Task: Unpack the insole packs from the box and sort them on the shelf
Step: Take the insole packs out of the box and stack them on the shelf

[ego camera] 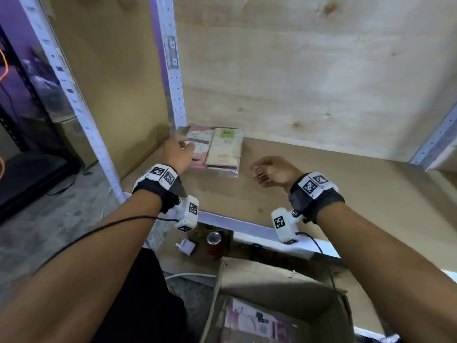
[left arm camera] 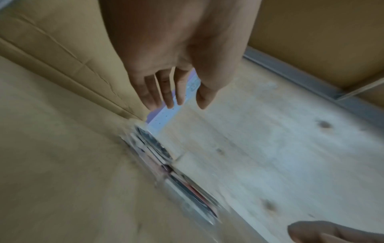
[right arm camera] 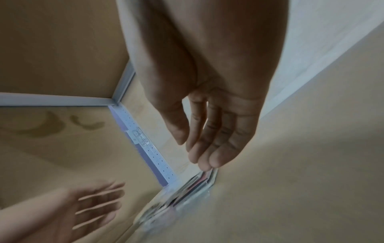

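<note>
Two stacks of insole packs lie side by side in the shelf's back left corner: a pink one (ego camera: pixel 199 144) and a beige one (ego camera: pixel 225 151) with a green label. My left hand (ego camera: pixel 179 154) hovers by the pink stack's left edge, fingers straight (left arm camera: pixel 166 92), holding nothing. My right hand (ego camera: pixel 270 170) hangs relaxed and empty over the bare shelf board (ego camera: pixel 321 194), to the right of the beige stack. In the right wrist view its fingers (right arm camera: pixel 209 148) hang straight, with the packs (right arm camera: pixel 187 189) beyond them. Below the shelf stands the open cardboard box (ego camera: pixel 284 288), with pink packs (ego camera: pixel 257 323) inside.
A white perforated upright (ego camera: pixel 170 65) rises at the shelf's back left corner, beside plywood walls. The shelf's white front rail (ego camera: pixel 235 222) runs beneath my wrists. On the lower level sit a red can (ego camera: pixel 214 243) and a white plug (ego camera: pixel 186 246).
</note>
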Tool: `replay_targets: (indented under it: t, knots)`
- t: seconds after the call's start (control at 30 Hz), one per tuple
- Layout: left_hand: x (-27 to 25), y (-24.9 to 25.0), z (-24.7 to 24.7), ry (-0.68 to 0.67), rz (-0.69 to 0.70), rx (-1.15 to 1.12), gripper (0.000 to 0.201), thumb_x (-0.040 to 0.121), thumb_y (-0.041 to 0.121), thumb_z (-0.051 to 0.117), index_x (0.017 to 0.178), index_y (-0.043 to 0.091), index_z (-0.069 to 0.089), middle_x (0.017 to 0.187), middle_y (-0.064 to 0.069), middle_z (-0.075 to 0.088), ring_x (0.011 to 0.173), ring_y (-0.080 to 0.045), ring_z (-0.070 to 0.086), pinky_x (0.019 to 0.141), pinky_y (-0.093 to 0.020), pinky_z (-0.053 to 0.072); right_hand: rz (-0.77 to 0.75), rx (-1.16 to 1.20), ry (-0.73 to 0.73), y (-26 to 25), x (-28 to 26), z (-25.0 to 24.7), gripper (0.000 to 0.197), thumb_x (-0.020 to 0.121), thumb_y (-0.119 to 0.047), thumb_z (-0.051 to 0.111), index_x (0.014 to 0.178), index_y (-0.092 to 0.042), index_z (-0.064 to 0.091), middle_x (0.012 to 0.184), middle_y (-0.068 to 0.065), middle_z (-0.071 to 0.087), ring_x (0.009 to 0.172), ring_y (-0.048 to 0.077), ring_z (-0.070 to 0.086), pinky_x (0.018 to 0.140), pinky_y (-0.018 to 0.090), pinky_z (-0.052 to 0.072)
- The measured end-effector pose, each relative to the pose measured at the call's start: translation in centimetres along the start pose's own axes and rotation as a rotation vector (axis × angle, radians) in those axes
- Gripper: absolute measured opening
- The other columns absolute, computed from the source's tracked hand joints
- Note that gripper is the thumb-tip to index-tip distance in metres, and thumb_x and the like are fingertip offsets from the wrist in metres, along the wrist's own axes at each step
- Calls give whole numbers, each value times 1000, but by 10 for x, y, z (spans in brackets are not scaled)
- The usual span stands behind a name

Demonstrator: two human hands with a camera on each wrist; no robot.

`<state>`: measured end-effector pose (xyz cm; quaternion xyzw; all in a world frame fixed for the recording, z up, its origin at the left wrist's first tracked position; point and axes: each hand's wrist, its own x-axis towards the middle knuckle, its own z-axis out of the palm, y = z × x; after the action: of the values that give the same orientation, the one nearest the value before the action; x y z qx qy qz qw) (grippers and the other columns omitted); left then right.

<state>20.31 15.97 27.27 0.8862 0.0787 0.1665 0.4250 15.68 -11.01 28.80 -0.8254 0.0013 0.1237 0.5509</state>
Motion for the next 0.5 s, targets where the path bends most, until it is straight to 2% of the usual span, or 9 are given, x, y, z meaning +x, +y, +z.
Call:
replay_targets:
  t: [0.07,0.13,0.17,0.27,0.37,0.43,0.5]
  knots:
    - [-34,13,4,-8,35,-203,21,93,17,63,112,11,70,110,-10,71,91,-21,68,77,-21,49,-17,-50,-25,7,-33,-6,13,98,-5,55,108,-7,60,81,6,63,65,17,57,58,23,48]
    - [-70,24,7,-102,52,-345,14,94,9,61,107,12,66,102,-14,70,79,-24,69,69,-28,57,-25,-110,-37,14,-67,-11,11,98,-6,54,107,-6,60,83,7,65,68,18,58,62,26,48]
    - [-86,28,8,-143,60,-378,12,95,8,59,105,14,64,96,-10,69,74,-23,68,65,-29,57,-26,-130,-39,18,-84,-13,10,98,-7,54,106,-6,61,83,7,65,68,18,58,63,27,49]
    - [-133,29,16,-233,113,-385,12,96,13,58,92,22,65,80,10,65,55,-7,66,56,-21,53,-20,-172,-52,33,-134,-17,8,98,-6,55,102,-6,61,81,7,65,69,19,59,63,27,50]
    - [-180,22,30,-332,130,-354,21,96,16,58,82,30,63,75,4,66,54,-7,68,56,-21,55,3,-226,-80,56,-177,-15,8,97,-8,55,100,-6,62,82,8,67,69,20,62,64,28,51]
    - [-207,15,43,-398,89,-349,20,96,17,59,81,30,63,76,1,68,50,-5,67,51,-17,52,33,-261,-88,76,-200,-12,11,98,-10,55,105,-4,62,85,10,67,67,19,62,64,28,51]
    - [-232,5,57,-452,56,-331,18,93,18,61,79,29,64,70,5,68,48,-5,65,52,-19,50,61,-288,-92,100,-219,-8,15,98,-9,56,108,-2,63,87,11,68,66,18,63,65,30,52]
